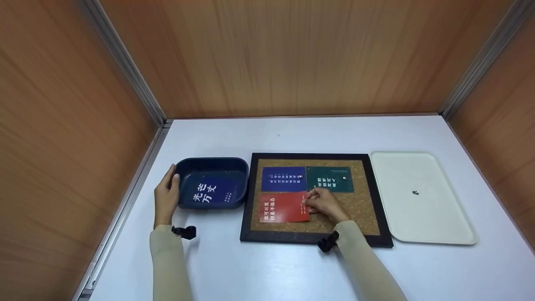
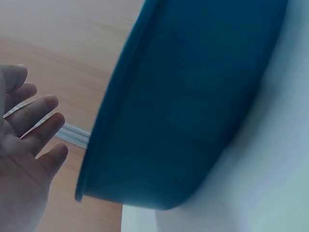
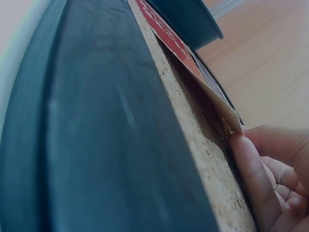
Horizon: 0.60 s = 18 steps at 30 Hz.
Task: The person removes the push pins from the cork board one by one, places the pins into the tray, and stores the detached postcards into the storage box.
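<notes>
A red card with white writing lies on the lower left of a framed cork board. My right hand pinches the card's right edge between thumb and fingers. In the right wrist view that edge of the red card is raised off the cork. Above it on the board are a blue card and a green card, each with a pushpin. My left hand is at the left side of a dark blue dish; its fingers are spread and loosely bent beside the wall.
Inside the dish lies another blue card with white characters. To the right of the board stands a white tray holding a small metallic pushpin. Wood-grain panels enclose the white table at the back and sides.
</notes>
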Each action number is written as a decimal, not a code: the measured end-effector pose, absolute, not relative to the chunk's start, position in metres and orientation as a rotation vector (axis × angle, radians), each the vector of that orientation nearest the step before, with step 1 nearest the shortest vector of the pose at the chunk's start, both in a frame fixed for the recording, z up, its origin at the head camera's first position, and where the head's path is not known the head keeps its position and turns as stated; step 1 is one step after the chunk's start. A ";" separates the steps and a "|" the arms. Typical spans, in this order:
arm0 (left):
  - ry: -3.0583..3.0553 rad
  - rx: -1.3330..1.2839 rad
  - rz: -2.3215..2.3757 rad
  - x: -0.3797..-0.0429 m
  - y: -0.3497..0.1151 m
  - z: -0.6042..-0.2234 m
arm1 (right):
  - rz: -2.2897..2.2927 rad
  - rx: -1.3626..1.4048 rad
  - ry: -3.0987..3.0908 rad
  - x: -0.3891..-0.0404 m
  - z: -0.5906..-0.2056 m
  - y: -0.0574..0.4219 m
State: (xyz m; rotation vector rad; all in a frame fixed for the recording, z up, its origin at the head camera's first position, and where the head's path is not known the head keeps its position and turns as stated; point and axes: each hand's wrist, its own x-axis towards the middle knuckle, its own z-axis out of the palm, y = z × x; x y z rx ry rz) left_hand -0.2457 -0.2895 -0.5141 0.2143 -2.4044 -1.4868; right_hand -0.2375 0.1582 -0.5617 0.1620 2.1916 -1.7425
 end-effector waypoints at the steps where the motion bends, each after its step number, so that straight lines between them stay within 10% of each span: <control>1: -2.411 0.231 -1.495 -0.245 -0.291 -0.516 | -1.742 0.163 2.187 -0.238 -0.562 0.158; 18: -2.427 0.370 -1.527 -0.245 -0.311 -0.529 | -1.730 0.185 2.187 -0.239 -0.563 0.158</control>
